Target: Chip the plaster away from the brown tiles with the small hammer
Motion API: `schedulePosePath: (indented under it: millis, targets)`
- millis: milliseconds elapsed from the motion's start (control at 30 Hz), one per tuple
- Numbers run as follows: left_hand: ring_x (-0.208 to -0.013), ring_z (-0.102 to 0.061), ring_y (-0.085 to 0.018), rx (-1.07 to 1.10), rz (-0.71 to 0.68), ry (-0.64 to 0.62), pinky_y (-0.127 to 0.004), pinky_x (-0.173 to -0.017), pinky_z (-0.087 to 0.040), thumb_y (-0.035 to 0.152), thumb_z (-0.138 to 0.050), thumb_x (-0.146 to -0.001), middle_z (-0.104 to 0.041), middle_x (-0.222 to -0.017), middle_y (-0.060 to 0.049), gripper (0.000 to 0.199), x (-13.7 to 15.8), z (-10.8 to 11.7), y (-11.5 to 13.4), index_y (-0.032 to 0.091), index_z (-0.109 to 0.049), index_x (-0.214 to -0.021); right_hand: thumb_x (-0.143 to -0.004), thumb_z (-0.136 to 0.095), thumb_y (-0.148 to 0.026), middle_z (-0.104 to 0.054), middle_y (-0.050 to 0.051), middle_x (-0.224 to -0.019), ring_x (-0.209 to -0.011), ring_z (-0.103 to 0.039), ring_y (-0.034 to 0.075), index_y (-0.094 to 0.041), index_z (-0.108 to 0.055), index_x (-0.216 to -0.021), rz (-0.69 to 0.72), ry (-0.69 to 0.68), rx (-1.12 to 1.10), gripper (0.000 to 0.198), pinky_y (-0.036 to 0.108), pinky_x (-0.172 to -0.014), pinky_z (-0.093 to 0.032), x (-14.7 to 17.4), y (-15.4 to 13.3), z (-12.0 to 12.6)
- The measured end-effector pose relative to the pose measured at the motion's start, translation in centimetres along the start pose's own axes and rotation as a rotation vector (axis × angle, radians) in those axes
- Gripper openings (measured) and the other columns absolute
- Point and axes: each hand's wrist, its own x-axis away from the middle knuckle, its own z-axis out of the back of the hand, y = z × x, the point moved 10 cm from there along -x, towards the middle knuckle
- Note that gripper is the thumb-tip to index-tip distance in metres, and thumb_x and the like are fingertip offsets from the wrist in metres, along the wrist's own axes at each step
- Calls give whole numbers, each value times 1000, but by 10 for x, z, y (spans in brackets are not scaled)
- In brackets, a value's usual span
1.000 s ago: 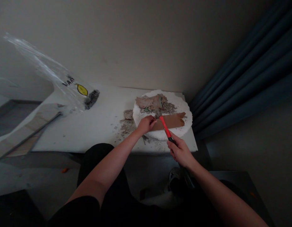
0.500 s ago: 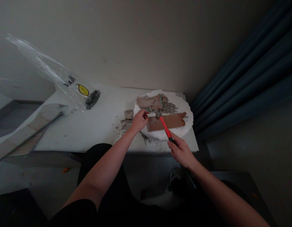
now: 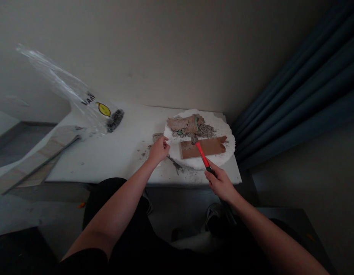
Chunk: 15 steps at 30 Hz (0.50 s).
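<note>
My right hand (image 3: pixel 221 182) is wrapped round the red and black handle of a hammer (image 3: pixel 202 153). The hammer's head lies over the upper edge of a flat brown board (image 3: pixel 207 148) with a notched right end. Just behind it is a cracked, brownish slab (image 3: pixel 182 124) with a green streak, and grey crumbs (image 3: pixel 207 131) are spread at its right. All of these rest on a white round mat with a scalloped rim (image 3: pixel 230 143). At the mat's left edge my left hand (image 3: pixel 159 149) has its fingers curled together; anything in them is hidden.
A clear plastic bag (image 3: pixel 88 100) with a yellow logo and dark bits at its bottom stands on the left of the white table (image 3: pixel 93 164). A long thin bar (image 3: pixel 42 164) lies on planks there. Crumbs litter the tabletop. A blue curtain (image 3: pixel 294 99) hangs at right.
My left hand has moved left and slightly down, away from the cracked slab to the mat's edge. The hammer stays in my right hand, in nearly the same place.
</note>
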Motion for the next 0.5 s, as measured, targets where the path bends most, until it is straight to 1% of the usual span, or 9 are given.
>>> schedulePosePath:
  millis: [67,167,200,267,367,500]
  targets:
    - [-71,-58,-17,-105,43,-19,-30,-68,-44,23,-51,-77,-65,-86,-4,29,4,4,-11,20,-58,-105,-88,-51,-31,-47,-4,-62,-50,-41,11,-15,-45,-147,-31,0,-9,60,22,-47,-38,-2,4,0]
    - [-69,-59,-19,-235,52,-102,-30,-64,-43,27,-53,-77,-65,-81,-6,14,10,-1,-21,21,-60,-87,-89,-52,-32,-44,-6,-63,-46,-38,9,-18,-42,-148,-58,13,-70,62,21,-43,-35,-2,4,5]
    - [-68,-59,-19,-262,39,-141,-30,-64,-43,27,-54,-76,-65,-77,-6,10,12,-6,-22,21,-60,-80,-89,-52,-33,-43,-6,-63,-45,-38,9,-19,-41,-149,-59,26,-95,62,20,-41,-34,-1,3,8]
    - [-65,-58,-19,-284,-16,-216,-30,-62,-43,26,-55,-74,-64,-71,-6,8,17,-20,-22,21,-58,-70,-89,-53,-35,-43,-7,-63,-44,-37,8,-20,-39,-149,-51,56,-133,64,20,-39,-31,0,-2,15]
    - [-63,-59,-19,-261,-121,-261,-29,-61,-45,22,-59,-69,-63,-65,-5,4,27,-40,-14,20,-57,-66,-87,-56,-36,-41,-8,-61,-42,-36,8,-19,-39,-149,-61,64,-165,67,19,-36,-29,1,-2,18]
    - [-64,-61,-22,-183,-190,-327,-33,-65,-48,21,-63,-66,-62,-62,-6,10,43,-62,-8,20,-55,-60,-85,-56,-36,-42,-8,-60,-39,-36,7,-18,-41,-148,-103,40,-164,67,19,-35,-28,-5,12,14]
